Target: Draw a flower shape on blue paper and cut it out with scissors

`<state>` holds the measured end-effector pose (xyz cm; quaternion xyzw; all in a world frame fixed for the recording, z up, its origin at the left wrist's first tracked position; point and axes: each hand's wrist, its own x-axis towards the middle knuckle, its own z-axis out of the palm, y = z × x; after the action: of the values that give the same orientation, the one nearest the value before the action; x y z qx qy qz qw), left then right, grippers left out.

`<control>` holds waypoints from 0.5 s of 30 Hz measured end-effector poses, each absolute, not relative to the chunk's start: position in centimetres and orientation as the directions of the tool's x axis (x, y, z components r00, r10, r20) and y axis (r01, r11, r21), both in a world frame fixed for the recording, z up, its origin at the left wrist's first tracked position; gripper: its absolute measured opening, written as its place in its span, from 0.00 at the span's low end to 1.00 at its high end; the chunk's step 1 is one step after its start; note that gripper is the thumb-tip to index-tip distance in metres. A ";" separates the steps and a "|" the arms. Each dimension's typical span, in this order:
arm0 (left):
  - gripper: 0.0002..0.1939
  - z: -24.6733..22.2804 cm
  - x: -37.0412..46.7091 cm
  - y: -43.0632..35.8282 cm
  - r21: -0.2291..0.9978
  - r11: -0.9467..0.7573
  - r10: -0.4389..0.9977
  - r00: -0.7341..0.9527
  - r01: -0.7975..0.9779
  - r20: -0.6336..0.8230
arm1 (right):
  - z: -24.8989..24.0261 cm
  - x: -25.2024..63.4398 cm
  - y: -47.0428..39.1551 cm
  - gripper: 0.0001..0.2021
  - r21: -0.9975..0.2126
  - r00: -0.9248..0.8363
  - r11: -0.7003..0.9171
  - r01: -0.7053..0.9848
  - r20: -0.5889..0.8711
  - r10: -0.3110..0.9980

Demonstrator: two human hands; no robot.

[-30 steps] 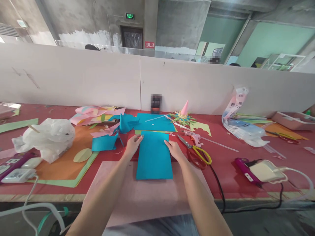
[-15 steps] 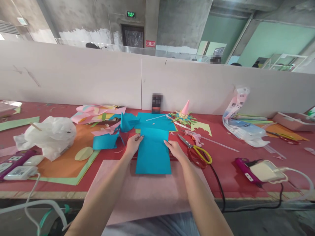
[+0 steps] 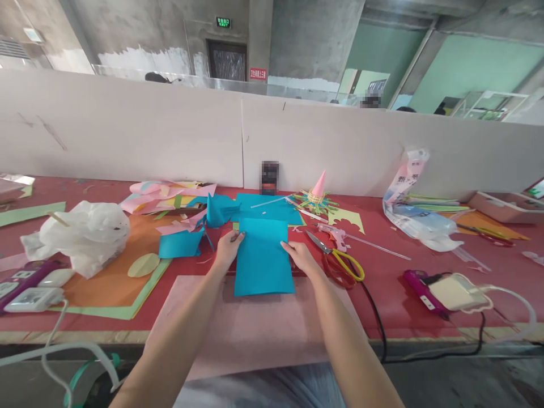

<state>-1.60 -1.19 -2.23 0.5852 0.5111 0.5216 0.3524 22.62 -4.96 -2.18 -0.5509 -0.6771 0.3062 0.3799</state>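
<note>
A rectangular sheet of blue paper (image 3: 263, 260) hangs between my two hands, its lower end over a pale pink sheet (image 3: 255, 334) at the table edge. My left hand (image 3: 230, 248) pinches its left edge, and my right hand (image 3: 298, 254) grips the right edge between thumb and fingers. Behind it lies another blue sheet (image 3: 276, 208) with a thin clear stick on it. Scissors (image 3: 335, 255) with yellow and red handles rest just right of my right hand, near a pink glue gun (image 3: 335, 235). Curled blue paper pieces (image 3: 181, 245) sit left of my left hand.
A pink cone (image 3: 318, 186) on a woven piece stands behind the glue gun. White crumpled plastic (image 3: 85, 235) and orange paper (image 3: 110, 283) lie left. Right are a power strip (image 3: 427, 293), a plastic bag (image 3: 420, 218) and a pink tray (image 3: 505, 207). A white partition (image 3: 170, 130) stands behind.
The lower edge of the held blue sheet has risen slightly. Both hands keep their grip, and the whole view has shifted a little.
</note>
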 end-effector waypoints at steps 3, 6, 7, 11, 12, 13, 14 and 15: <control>0.18 -2.5 -1.7 -1.1 0.943 -0.227 0.961 -0.099 0.244 0.257 | -1.7 22.5 -5.3 0.25 -0.862 -0.156 0.196 0.466 0.138 0.978; 0.19 -2.6 -1.9 -1.1 0.943 -0.229 0.955 -0.130 0.243 0.266 | -1.2 22.5 -5.6 0.26 -0.869 -0.201 0.157 0.470 0.068 0.977; 0.20 -2.6 -1.9 -1.1 0.946 -0.228 0.956 -0.132 0.232 0.263 | -1.2 22.5 -5.7 0.26 -0.863 -0.198 0.149 0.483 0.058 0.979; 0.21 -2.5 -1.8 -1.3 0.959 -0.208 0.964 -0.123 0.192 0.234 | -1.5 22.5 -5.4 0.27 -0.857 -0.161 0.157 0.491 0.088 0.983; 0.21 -2.4 -1.8 -1.3 0.958 -0.209 0.964 -0.125 0.198 0.236 | -1.7 22.6 -5.3 0.27 -0.857 -0.151 0.162 0.489 0.099 0.984; 0.22 -2.4 -1.8 -1.2 0.954 -0.215 0.961 -0.126 0.209 0.245 | -1.9 22.6 -5.1 0.27 -0.857 -0.136 0.164 0.489 0.110 0.985; 0.22 -2.4 -1.7 -1.2 0.949 -0.224 0.959 -0.123 0.222 0.255 | -2.0 22.6 -5.0 0.28 -0.857 -0.118 0.163 0.489 0.119 0.986; 0.23 -2.4 -1.7 -1.1 0.945 -0.231 0.959 -0.110 0.232 0.261 | -2.2 22.6 -4.9 0.28 -0.859 -0.099 0.159 0.487 0.126 0.987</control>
<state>-1.71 -1.14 -2.44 0.5739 0.5186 0.5349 0.3399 22.58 -4.91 -2.18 -0.5564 -0.6625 0.3330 0.3751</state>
